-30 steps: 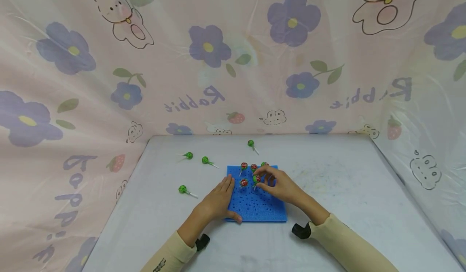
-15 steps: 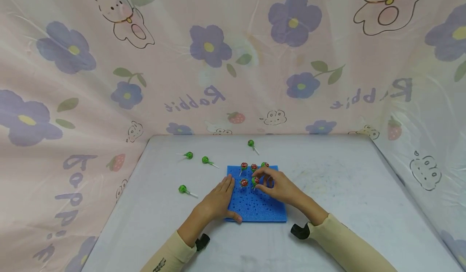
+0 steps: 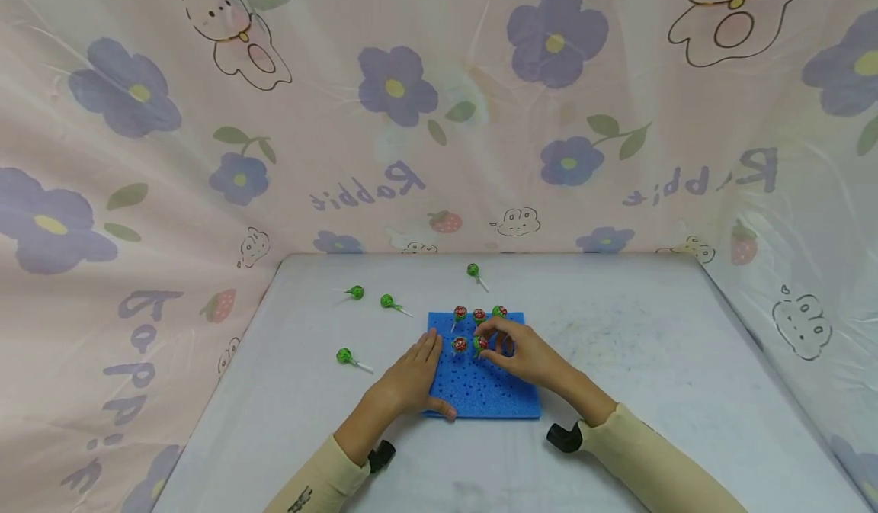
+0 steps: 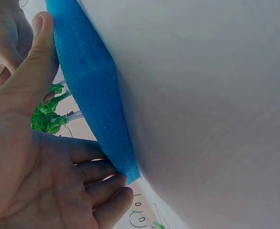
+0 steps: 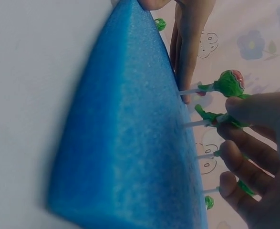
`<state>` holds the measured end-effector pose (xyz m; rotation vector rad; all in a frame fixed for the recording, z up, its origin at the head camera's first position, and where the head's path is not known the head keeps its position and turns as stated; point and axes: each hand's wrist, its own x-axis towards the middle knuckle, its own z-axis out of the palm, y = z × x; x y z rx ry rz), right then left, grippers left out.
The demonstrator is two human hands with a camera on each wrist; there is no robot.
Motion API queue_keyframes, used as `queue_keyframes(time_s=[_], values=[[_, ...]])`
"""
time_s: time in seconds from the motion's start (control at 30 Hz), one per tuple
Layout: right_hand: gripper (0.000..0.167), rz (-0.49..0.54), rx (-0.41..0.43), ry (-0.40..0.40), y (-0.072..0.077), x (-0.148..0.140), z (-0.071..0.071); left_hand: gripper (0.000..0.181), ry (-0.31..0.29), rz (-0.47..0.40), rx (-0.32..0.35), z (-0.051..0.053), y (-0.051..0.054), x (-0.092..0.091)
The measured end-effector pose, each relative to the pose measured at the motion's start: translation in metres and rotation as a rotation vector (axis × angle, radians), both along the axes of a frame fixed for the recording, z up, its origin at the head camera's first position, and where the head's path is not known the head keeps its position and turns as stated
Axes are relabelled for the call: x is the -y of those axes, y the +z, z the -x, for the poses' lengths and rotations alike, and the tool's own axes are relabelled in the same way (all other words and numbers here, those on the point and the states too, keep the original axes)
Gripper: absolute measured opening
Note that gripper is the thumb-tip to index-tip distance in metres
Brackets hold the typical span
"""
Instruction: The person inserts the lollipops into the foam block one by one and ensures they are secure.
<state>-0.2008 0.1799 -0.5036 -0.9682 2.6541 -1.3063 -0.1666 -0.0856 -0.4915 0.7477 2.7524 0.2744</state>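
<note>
On the far part of the rabbit-and-flower curtain (image 3: pixel 473 162) stands the word "Rabbit" (image 3: pixel 368 187), left of centre, and a second "Rabbit" (image 3: pixel 700 176) farther right (both in mirror writing). Larger lettering (image 3: pixel 127 379) runs down the curtain's left side, its wording uncertain. Marks on the left sleeve (image 3: pixel 322 479) and lollipop wrappers (image 3: pixel 459 344) are too small to read.

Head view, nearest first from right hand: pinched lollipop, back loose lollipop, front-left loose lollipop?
1. Pinched lollipop: in the right hand
2. Back loose lollipop: beyond the blue board
3. Front-left loose lollipop: left of the board
</note>
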Motion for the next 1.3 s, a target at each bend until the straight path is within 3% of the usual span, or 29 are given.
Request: queue_keyframes(time_s=[0.7,1.0,1.3], values=[[0.039,-0.012,-0.006,-0.001,0.002,-0.003,0.001,0.128,-0.002,0.0,0.0,0.0,0.0,0.0],[0.038,0.009,-0.034,-0.014,0.016,-0.014,0.001,0.129,-0.006,-0.004,0.001,0.0,-0.001,0.0],[0.025,0.053,-0.082,-0.122,0.032,-0.028,0.023,0.13,-0.004,-0.003,-0.001,0.0,-0.003,0.0]])
